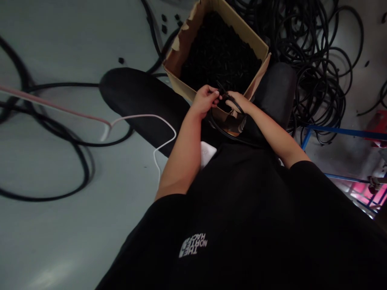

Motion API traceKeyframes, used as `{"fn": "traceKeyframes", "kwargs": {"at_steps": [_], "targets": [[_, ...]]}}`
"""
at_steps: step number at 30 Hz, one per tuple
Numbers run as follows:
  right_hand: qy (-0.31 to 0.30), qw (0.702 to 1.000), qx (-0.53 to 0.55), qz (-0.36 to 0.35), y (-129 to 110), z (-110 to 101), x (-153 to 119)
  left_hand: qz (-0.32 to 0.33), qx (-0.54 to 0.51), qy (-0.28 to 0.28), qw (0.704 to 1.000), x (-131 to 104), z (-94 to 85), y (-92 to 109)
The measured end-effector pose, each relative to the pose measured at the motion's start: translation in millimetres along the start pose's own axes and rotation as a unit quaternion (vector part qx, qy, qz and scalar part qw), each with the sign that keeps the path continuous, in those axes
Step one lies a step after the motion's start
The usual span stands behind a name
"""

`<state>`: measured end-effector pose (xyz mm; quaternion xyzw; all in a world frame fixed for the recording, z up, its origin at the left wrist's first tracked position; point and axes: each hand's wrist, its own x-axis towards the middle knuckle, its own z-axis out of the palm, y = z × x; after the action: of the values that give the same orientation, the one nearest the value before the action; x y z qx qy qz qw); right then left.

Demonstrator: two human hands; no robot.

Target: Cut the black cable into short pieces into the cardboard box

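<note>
On a grey floor beside a cardboard box [181,86] of black parts, both hands, left hand [204,100] and right hand [240,104], are pinching what seems a black cable [225,133], fingers closed, work apparently midway.

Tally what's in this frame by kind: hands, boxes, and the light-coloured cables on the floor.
Hands: 2, left hand and right hand, both gripping a black cable
Cardboard box: 1, full of small black parts
Light-coloured cables: 2, white cable and pink cable
Total: 5
Black cables on the floor are too tangled to count.
</note>
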<state>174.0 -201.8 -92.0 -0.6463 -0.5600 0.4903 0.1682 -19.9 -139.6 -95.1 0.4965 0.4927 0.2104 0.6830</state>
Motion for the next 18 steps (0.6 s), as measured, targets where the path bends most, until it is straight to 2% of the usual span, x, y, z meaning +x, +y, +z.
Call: {"fn": "traceKeyframes", "kwargs": {"at_steps": [5, 10, 18], "targets": [[0.006, 1.000, -0.019, -0.011, -10.2, -2.5, -5.7, -0.040, -0.024, 0.019, 0.999, 8.8, -3.9, -7.5], [0.005, 0.999, -0.038, 0.023, -16.6, -6.3, -9.3, -0.053, -0.016, 0.024, 0.998, 11.6, -3.7, -9.1], [0.004, 0.994, -0.091, 0.060, -8.7, 3.0, -2.8, -0.059, 0.007, 0.023, 0.998, 18.2, -0.6, -26.3]]}}
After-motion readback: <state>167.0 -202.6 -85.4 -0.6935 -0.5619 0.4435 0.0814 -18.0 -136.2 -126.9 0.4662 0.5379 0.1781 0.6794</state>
